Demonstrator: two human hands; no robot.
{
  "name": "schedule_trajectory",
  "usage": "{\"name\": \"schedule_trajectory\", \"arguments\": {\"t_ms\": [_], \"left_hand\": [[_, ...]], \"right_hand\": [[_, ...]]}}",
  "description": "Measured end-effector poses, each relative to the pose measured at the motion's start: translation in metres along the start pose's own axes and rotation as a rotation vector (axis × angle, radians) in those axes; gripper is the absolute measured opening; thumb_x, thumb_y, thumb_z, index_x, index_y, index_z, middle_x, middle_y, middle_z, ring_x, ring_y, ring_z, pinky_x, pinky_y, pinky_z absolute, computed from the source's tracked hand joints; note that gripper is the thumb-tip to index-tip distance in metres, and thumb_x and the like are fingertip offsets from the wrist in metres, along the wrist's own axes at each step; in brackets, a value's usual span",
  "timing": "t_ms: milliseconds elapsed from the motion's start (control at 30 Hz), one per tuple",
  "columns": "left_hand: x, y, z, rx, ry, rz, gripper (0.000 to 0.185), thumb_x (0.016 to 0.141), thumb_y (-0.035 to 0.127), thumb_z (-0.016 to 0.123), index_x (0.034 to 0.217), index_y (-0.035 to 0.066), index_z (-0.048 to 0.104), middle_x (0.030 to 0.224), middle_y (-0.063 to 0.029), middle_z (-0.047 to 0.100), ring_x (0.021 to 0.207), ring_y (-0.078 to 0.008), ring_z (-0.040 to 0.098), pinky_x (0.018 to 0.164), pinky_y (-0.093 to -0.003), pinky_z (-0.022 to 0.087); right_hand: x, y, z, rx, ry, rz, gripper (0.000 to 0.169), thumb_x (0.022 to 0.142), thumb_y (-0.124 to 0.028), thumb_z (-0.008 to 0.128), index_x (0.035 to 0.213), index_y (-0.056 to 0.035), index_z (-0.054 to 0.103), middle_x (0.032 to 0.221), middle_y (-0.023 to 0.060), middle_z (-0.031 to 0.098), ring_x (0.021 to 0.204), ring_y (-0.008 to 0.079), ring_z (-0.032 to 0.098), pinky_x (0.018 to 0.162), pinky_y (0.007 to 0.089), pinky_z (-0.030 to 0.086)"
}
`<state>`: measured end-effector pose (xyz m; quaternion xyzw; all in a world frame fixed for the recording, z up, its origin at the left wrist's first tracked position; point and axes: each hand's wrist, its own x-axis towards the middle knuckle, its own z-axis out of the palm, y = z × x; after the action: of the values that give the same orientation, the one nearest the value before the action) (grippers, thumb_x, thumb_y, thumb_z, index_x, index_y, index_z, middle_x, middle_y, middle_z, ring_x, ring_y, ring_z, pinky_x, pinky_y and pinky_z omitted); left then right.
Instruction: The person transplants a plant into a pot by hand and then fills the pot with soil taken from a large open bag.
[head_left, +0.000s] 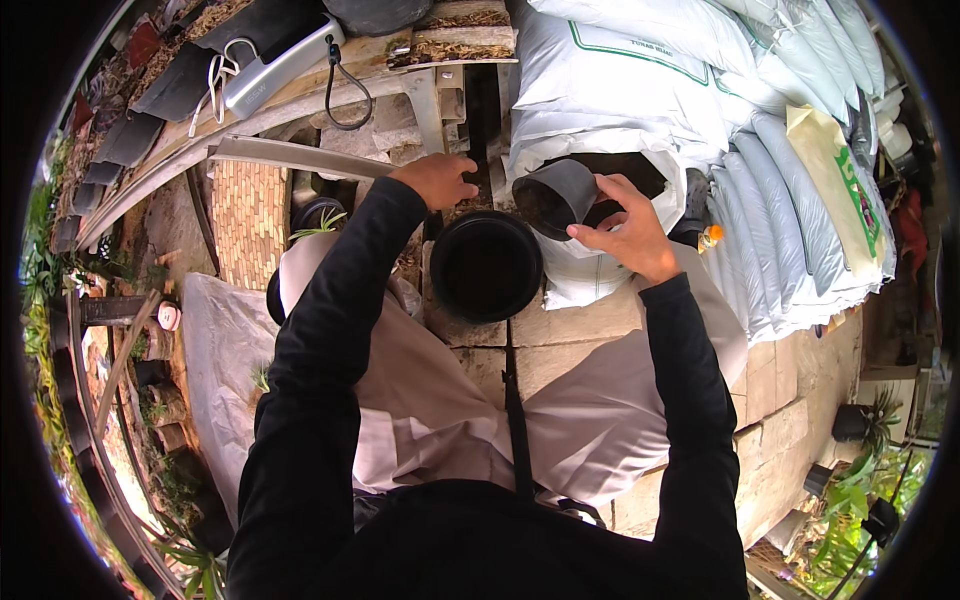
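My right hand (630, 229) grips a dark grey plastic scoop or cut pot (564, 187) by its right side, over the mouth of an open white sack (671, 161) with dark material inside. My left hand (439, 181) is above and left of a round black pot (486, 267), near the end of a metal bar (300, 155); its fingers are curled, and nothing plain shows in them. The pot stands on the paving between my legs. Its inside is too dark to make out. A small plant (319, 226) with narrow green leaves shows beside my left knee.
Filled white sacks (622, 67) are stacked at the upper right. A wooden bench (169, 157) at the upper left bears a power bank (281, 71) with cables and black pots. A woven panel (249, 225) and a plastic sheet (225, 337) lie left. An orange-capped bottle (710, 238) is right.
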<state>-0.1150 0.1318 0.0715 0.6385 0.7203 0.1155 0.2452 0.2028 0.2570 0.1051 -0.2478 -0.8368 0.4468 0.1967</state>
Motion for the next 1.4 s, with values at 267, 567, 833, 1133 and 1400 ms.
{"name": "schedule_trajectory", "arguments": {"t_ms": [267, 567, 833, 1133, 1400], "left_hand": [[-0.004, -0.002, -0.009, -0.027, 0.009, -0.042, 0.051, 0.095, 0.035, 0.069, 0.132, 0.001, 0.063, 0.108, -0.0189, 0.075, 0.102, -0.0348, 0.071, 0.092, -0.0426, 0.054], [0.001, -0.007, -0.010, 0.004, 0.040, -0.029, 0.049, 0.093, 0.034, 0.071, 0.129, 0.002, 0.064, 0.103, -0.0176, 0.076, 0.100, -0.0355, 0.072, 0.090, -0.0432, 0.055], [-0.011, 0.017, -0.020, -0.064, 0.166, 0.052, 0.073, 0.087, 0.033, 0.078, 0.149, 0.008, 0.049, 0.135, -0.0217, 0.064, 0.128, -0.0365, 0.060, 0.109, -0.0423, 0.046], [-0.059, 0.081, -0.012, -0.212, 0.176, 0.310, 0.115, 0.071, 0.036, 0.093, 0.162, 0.015, 0.027, 0.156, -0.0204, 0.039, 0.146, -0.0401, 0.038, 0.121, -0.0469, 0.032], [-0.073, 0.084, -0.004, -0.023, 0.289, 0.353, 0.094, 0.073, 0.037, 0.090, 0.151, 0.009, 0.045, 0.142, -0.0174, 0.051, 0.133, -0.0379, 0.050, 0.115, -0.0461, 0.037]], "right_hand": [[0.000, -0.007, 0.014, -0.046, 0.029, -0.279, 0.090, 0.067, -0.002, 0.090, 0.148, -0.0035, 0.052, 0.138, 0.0107, 0.050, 0.118, 0.0211, 0.058, 0.073, 0.0278, 0.061], [-0.004, -0.010, 0.017, -0.150, -0.014, -0.441, 0.099, 0.064, 0.001, 0.090, 0.153, -0.0157, 0.050, 0.144, 0.0115, 0.048, 0.120, 0.0254, 0.058, 0.073, 0.0276, 0.061], [-0.002, -0.015, 0.035, 0.184, 0.018, 0.019, 0.064, 0.083, -0.027, 0.086, 0.135, 0.0025, 0.062, 0.123, 0.0116, 0.063, 0.109, 0.0189, 0.064, 0.078, 0.0300, 0.059], [-0.003, -0.024, 0.040, 0.551, -0.100, 0.386, 0.059, 0.096, -0.042, 0.073, 0.127, 0.0082, 0.066, 0.110, 0.0105, 0.070, 0.103, 0.0155, 0.065, 0.074, 0.0296, 0.059], [-0.011, -0.018, 0.055, 0.494, -0.182, 0.381, 0.053, 0.098, -0.044, 0.069, 0.116, 0.0065, 0.070, 0.101, 0.0084, 0.070, 0.088, 0.0140, 0.066, 0.069, 0.0276, 0.058]]}}
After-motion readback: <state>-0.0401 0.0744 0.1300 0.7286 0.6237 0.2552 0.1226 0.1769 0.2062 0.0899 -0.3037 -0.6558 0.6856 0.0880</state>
